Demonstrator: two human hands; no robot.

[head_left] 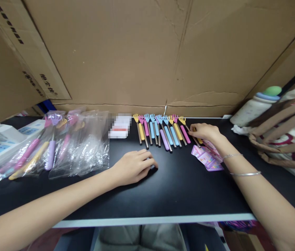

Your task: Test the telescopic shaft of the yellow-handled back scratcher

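I can't tell if my right hand [207, 131] pinches the yellow-clawed metal stick [182, 120] under its fingertips. Slide softly, left hand [134, 166] loosely curled.

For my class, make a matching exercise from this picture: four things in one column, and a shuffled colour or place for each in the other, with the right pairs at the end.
Things
1. Left hand
2. Bottle
3. Right hand
4. Cards

Colours and places
A. Pink and purple
B. With its fingers at the right end of the row of scratchers
C. Between the plastic bags and the cards
D. Whitish, with a green top

Right pairs: 1-C, 2-D, 3-B, 4-A
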